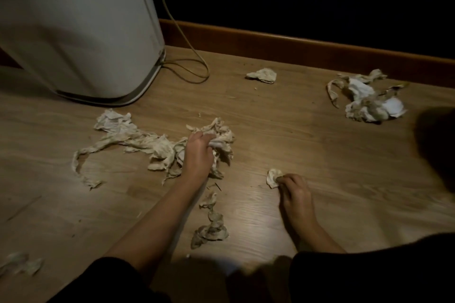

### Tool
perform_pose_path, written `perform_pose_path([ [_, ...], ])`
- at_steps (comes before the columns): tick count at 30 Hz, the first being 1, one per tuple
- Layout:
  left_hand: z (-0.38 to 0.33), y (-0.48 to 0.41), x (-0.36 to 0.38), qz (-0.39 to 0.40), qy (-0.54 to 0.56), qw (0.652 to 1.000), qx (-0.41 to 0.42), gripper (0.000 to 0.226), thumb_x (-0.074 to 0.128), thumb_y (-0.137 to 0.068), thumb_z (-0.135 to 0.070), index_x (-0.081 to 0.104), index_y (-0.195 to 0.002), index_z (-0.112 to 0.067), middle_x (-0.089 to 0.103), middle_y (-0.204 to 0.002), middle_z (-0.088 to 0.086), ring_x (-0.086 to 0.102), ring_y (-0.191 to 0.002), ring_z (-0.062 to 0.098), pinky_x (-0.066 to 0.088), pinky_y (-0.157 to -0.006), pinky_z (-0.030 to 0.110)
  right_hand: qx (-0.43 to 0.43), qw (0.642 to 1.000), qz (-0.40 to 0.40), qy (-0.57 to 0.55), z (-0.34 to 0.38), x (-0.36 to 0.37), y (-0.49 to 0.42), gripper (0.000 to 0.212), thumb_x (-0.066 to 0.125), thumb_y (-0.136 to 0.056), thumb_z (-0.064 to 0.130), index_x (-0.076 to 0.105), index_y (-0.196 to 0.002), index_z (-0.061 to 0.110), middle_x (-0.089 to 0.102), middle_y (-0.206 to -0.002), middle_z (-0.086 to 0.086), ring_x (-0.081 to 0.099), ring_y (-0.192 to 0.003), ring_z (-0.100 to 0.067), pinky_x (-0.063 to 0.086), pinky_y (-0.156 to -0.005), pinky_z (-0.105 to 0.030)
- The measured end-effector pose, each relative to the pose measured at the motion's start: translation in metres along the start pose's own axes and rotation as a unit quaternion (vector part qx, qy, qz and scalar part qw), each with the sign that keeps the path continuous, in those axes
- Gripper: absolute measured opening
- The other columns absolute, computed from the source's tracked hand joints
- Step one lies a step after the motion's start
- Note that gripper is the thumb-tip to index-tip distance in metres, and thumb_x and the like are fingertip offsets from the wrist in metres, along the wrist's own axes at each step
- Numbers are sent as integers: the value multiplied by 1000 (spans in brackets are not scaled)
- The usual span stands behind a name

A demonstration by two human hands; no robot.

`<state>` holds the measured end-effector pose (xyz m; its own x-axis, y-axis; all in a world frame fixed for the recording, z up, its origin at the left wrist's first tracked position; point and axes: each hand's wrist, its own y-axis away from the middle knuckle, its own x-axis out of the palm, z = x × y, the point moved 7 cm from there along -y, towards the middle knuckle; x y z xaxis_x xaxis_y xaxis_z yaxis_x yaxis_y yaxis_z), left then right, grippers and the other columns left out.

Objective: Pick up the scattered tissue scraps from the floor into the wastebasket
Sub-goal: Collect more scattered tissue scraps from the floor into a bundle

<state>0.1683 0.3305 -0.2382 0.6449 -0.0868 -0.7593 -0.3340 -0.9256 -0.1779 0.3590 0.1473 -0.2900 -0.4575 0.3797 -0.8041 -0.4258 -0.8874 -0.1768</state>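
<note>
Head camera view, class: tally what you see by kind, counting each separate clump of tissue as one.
Tissue clumps: 6 (largest, by the right hand)
Hands: 2 (left hand, right hand)
White appliance: 1
Cable: 1
Total: 10

The head camera looks steeply down (and slightly forward) at the nearby floor (320, 155).
</note>
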Motion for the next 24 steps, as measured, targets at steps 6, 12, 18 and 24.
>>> perform_pose_path([
  [6, 23, -6, -28, -15, -32, 999, 11, 40, 52, -75, 10, 66, -110, -4, 63, -105, 21, 54, -102, 35, 44, -90, 38, -27, 996, 53, -64, 47, 19, -7, 22, 67, -73, -10, 71, -88, 5, 68, -88, -12, 61, -84, -28, 36, -76, -15],
  [12, 85, -19, -70, -17, -98, 995, -17, 38, 54, -71, 8, 63, -106, -6, 47, -123, 28, 46, -111, 41, 40, -95, 43, -176, 962, 171, -122, 143, 68, 15, 22, 60, -87, 13, 64, -108, 10, 59, -107, -9, 52, -100, -19, 38, -87, -20],
  [18, 159, -16, -81, 114, -210, 961, -141, 52, 58, -84, -42, 47, -131, -23, 19, -150, 26, 7, -138, 48, 18, -110, 62, -251, 926, 281, -23, 147, 79, 42, 62, 56, -85, 47, 37, -136, 16, 34, -142, -5, 26, -127, -18, 27, -103, -25],
  [24, 159, -1, -66, 152, -152, 968, -130, 70, 70, -69, -51, 42, -132, -36, 37, -141, 26, 28, -131, 43, 34, -102, 54, -293, 931, 213, -33, 139, 78, 39, 26, 50, -94, 18, 52, -120, 20, 51, -125, -1, 41, -105, -16, 41, -86, -25],
])
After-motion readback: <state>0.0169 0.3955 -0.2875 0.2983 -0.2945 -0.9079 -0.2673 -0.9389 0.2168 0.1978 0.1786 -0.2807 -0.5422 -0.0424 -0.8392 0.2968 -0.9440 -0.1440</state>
